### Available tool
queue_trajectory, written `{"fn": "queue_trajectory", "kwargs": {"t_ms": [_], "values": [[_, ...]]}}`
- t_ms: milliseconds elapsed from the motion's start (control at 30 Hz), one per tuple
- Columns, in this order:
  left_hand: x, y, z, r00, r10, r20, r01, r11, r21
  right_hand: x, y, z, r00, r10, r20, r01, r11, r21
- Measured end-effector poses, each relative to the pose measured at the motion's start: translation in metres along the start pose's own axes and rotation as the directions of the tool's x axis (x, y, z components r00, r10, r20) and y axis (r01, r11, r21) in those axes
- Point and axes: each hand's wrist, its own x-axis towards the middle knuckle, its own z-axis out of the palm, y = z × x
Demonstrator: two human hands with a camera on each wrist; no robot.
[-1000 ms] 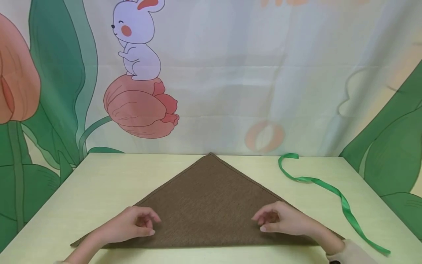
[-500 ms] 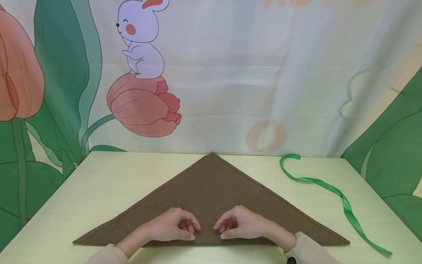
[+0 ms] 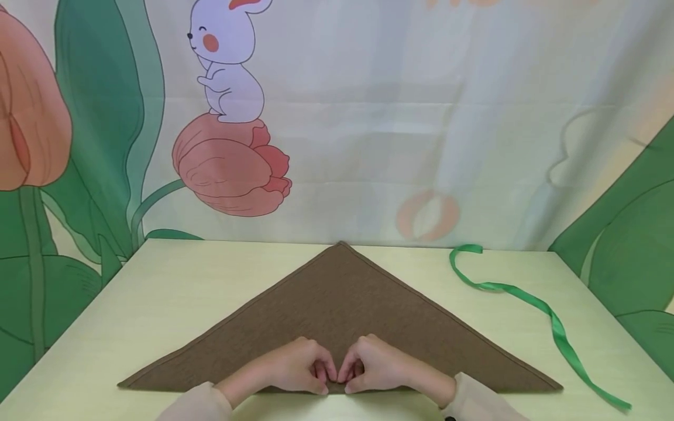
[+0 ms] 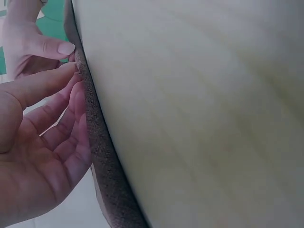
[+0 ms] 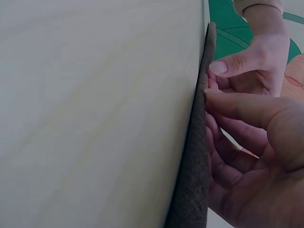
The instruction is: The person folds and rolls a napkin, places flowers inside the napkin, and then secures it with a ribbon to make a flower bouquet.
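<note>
A brown cloth [image 3: 337, 304], folded into a triangle, lies flat with its point at the far side and its long folded edge along the front. At the middle of that edge my left hand [image 3: 302, 365] pinches the fold between thumb and curled fingers. Close beside it, my right hand [image 3: 375, 365] pinches the same edge, the fingertips of both hands almost meeting. In the left wrist view the left thumb [image 4: 52, 78] lies against the cloth's edge [image 4: 102, 137]. The right wrist view has the right thumb [image 5: 232, 102] at the edge too.
A green ribbon [image 3: 558, 333] lies in a loose curve on the pale table [image 3: 174, 286], right of the cloth. Behind the table hangs a curtain [image 3: 337, 134] printed with a rabbit and tulips.
Both hands have slid inward along the cloth, from well apart to almost touching at the middle of the front edge, and now pinch it. The cloth and ribbon have stayed put.
</note>
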Motion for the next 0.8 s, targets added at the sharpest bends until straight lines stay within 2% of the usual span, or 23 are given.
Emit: {"fn": "queue_trajectory", "kwargs": {"t_ms": [167, 367, 567, 800], "values": [[-0.003, 0.002, -0.001, 1.000, -0.022, 0.006, 0.022, 1.000, -0.005, -0.004, 0.001, -0.003, 1.000, 0.031, 0.001, -0.031, 0.999, -0.007], [-0.013, -0.002, -0.006, 0.998, -0.065, 0.003, 0.065, 0.998, -0.018, -0.018, 0.010, -0.011, 0.998, 0.062, -0.006, -0.061, 0.998, 0.023], [-0.030, -0.012, -0.014, 0.996, -0.086, -0.016, 0.086, 0.996, -0.010, -0.041, 0.025, -0.022, 0.993, 0.119, -0.011, -0.118, 0.990, 0.079], [-0.054, -0.027, -0.023, 0.993, -0.107, -0.047, 0.105, 0.993, -0.048, -0.070, 0.042, -0.036, 0.989, 0.146, -0.027, -0.144, 0.986, 0.082]]}}
